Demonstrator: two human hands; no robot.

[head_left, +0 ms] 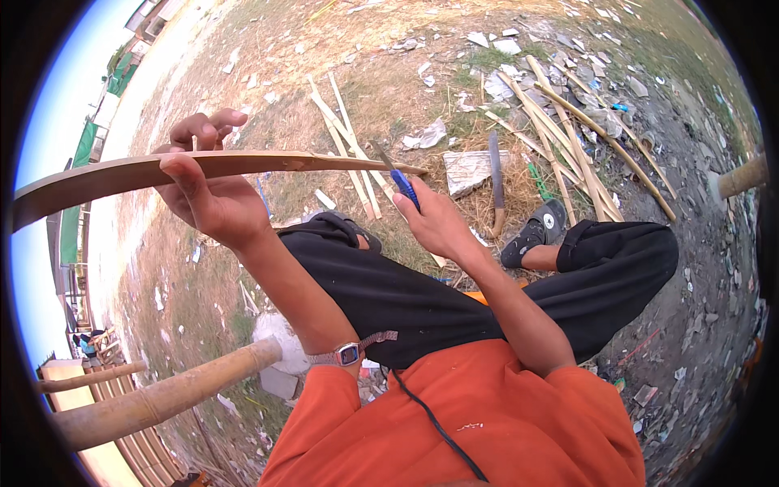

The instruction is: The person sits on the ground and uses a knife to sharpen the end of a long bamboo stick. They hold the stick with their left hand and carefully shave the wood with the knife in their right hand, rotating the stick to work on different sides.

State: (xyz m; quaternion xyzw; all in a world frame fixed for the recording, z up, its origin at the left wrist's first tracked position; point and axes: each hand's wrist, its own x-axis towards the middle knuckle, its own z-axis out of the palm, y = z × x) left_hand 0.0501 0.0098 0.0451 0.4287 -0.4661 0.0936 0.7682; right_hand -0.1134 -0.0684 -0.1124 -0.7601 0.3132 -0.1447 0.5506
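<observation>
Head view showed a long wooden strip [268,164] held up past the person's black trousers [389,284]. The left hand [209,195] pinched it between thumb and fingers. The right hand [442,221] was wrapped around a blue knife [406,188] by the strip's thin right end. Whether the blade [378,152] touched the wood, I could not tell. A hard push could have made it slip along the strip into the left hand. Too much bending could have snapped the thin end, and a light pinch could have let the strip twist.

Low at the strip's left, on the person's side, was a fat pole [170,392]. Under the strip was dry ground [187,284] with straw and broken bits. Right of its thin end lay a pale block [466,172] and a big knife [496,174], then thin sticks [565,140] farther right. Far off, past its left part, were green sheets [83,146] and bright sky [65,89].
</observation>
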